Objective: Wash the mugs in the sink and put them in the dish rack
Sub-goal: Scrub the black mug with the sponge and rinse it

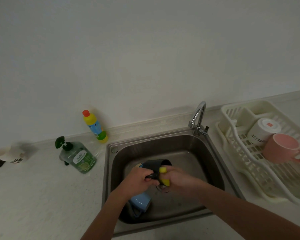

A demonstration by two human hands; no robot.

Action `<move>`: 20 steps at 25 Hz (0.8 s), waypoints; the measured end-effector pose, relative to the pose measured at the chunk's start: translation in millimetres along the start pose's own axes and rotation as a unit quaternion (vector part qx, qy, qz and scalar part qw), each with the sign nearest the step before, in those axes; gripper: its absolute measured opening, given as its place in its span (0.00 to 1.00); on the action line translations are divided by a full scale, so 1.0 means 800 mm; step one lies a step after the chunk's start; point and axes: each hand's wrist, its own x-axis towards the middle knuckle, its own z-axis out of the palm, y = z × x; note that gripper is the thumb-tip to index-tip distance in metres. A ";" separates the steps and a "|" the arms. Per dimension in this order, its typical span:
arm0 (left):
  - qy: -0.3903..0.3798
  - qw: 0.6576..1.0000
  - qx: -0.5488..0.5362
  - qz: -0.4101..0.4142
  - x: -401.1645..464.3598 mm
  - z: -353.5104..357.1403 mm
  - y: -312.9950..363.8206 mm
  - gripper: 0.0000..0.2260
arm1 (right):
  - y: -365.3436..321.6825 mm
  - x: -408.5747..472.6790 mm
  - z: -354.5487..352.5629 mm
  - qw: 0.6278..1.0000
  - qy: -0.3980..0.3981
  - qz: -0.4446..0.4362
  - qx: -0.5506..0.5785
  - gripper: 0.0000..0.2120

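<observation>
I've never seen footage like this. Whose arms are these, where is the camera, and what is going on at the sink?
There is no robot here. A person wears a camera on the head, so the one picture looks down at their own arms.

The left hand grips a dark mug by its handle over the sink. The right hand holds a yellow sponge against the mug. A blue mug lies in the sink below.

On the right, a dish rack holds a white mug and a pink mug. On the counter to the left stand a green soap bottle and a yellow bottle. The tap shows no water running.
</observation>
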 end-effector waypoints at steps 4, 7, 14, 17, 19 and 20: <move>0.020 1.000 -0.004 -0.017 -0.003 -0.008 -0.009 0.14 | 0.015 -0.015 -0.014 0.995 -0.039 -0.090 -0.028 0.13; 0.004 1.000 0.008 0.004 -0.001 -0.003 0.006 0.17 | 0.020 -0.006 -0.025 0.725 -0.012 -0.212 -0.655 0.22; 0.012 1.000 -0.012 0.021 -0.003 -0.001 0.001 0.14 | 0.005 -0.006 0.004 0.977 -0.002 0.064 0.204 0.09; 0.016 1.000 -0.006 0.021 -0.005 -0.005 0.006 0.15 | 0.006 -0.024 -0.012 0.995 -0.045 -0.090 -0.008 0.12; 0.000 1.000 0.007 0.022 -0.005 -0.002 0.013 0.17 | 0.015 -0.020 -0.025 0.826 0.016 -0.236 -0.512 0.18; -0.013 1.000 0.016 0.020 -0.004 0.001 0.016 0.17 | 0.026 -0.010 -0.039 0.710 0.074 -0.280 -0.642 0.19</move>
